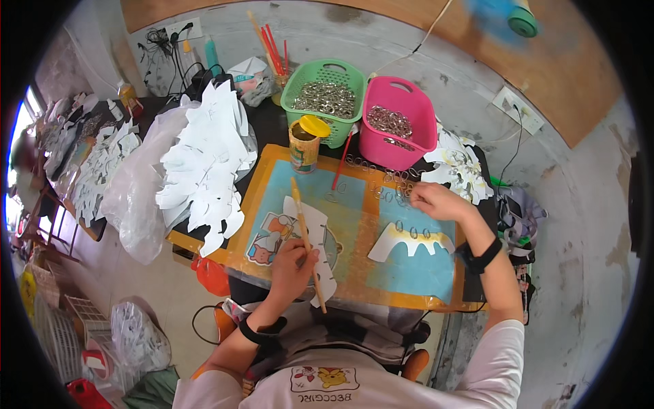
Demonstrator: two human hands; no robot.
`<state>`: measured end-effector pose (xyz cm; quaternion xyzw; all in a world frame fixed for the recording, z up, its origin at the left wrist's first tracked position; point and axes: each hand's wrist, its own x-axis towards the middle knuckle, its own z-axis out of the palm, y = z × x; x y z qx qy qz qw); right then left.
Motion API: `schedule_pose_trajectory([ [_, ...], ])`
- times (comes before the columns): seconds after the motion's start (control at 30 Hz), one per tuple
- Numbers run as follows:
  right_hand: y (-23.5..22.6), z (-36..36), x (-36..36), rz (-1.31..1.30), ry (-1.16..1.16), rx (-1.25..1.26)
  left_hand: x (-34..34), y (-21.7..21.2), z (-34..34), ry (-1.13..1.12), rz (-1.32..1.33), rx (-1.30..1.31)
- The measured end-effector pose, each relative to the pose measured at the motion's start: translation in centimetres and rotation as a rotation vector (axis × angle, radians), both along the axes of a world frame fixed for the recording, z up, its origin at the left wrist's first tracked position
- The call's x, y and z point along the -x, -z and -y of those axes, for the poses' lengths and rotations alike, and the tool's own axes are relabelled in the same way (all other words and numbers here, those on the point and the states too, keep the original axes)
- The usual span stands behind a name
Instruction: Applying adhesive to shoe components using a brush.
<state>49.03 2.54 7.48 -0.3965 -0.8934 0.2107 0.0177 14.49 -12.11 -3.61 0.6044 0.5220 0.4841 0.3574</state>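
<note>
My left hand [294,264] is closed around the wooden handle of a brush [304,228], its bristle end pointing away from me. Beneath that hand lies a white cut-out piece [317,221] with notches along one edge. My right hand [436,201] is at the far right of the work mat, fingertips pinched together beside loose metal rings [388,194]; what they grip, if anything, is hidden. In front of it a curved white piece [402,247] bears a yellowish smeared band, with several rings along it. A cartoon-printed cut-out [267,244] rests left of my left hand.
At the mat's far edge stands an open can [304,151] with a yellow lid. Behind are green [293,92] and pink [409,153] baskets of metal rings. White cut-outs pile up at left [204,157] and right [456,160]. A red stick [343,160] lies by the pink basket.
</note>
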Motion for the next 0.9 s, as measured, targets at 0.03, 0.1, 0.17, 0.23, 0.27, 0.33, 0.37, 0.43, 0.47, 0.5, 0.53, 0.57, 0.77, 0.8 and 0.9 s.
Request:
schedule_pose_trajectory([
  [0.03,-0.4,0.6,-1.3,0.075,0.054,0.050,0.0,0.0,0.0,-0.039,-0.021,-0.011],
  [0.1,-0.7,1.7,-3.4,0.113,0.078,0.097,-0.1,0.0,0.0,-0.012,-0.014,-0.027],
  [0.17,-0.5,2.3,-4.8,0.248,0.084,0.242,-0.1,0.0,0.0,-0.018,0.003,-0.030],
  [0.23,-0.2,2.4,-6.0,0.308,0.185,0.316,0.0,0.0,0.0,-0.042,-0.064,-0.024],
  [0.27,0.1,2.3,-6.6,0.268,0.231,0.424,0.0,0.0,0.0,-0.013,-0.079,-0.014],
  [0.33,0.9,1.8,-7.4,0.345,0.209,0.344,-0.1,-0.2,0.0,-0.035,0.000,0.000],
  [0.37,1.3,1.6,-7.6,0.326,0.122,0.294,-0.1,-0.3,0.0,-0.011,-0.017,-0.002],
  [0.43,2.2,1.2,-8.0,0.356,0.123,0.264,-0.1,-0.7,0.0,-0.018,0.056,0.023],
  [0.47,2.5,1.1,-8.1,0.345,0.079,0.244,-0.1,-0.9,0.1,0.002,0.034,0.016],
  [0.5,2.8,1.1,-8.2,0.363,0.092,0.242,-0.1,-1.2,0.1,0.017,0.075,0.079],
  [0.53,2.9,1.2,-8.2,0.343,0.092,0.186,0.0,-1.6,0.2,-0.001,0.113,0.180],
  [0.57,2.9,1.2,-8.3,0.282,0.058,0.141,0.0,-1.9,0.3,0.032,0.110,0.143],
  [0.77,1.7,1.0,-9.0,0.148,0.081,0.239,-1.8,-3.0,0.5,0.128,-0.066,-0.015],
  [0.8,1.6,1.0,-9.0,0.171,0.097,0.260,-2.5,-3.0,0.4,0.181,-0.015,0.022],
  [0.9,2.4,1.1,-8.8,0.202,0.039,0.276,-4.7,-2.9,0.2,0.260,0.050,0.128],
])
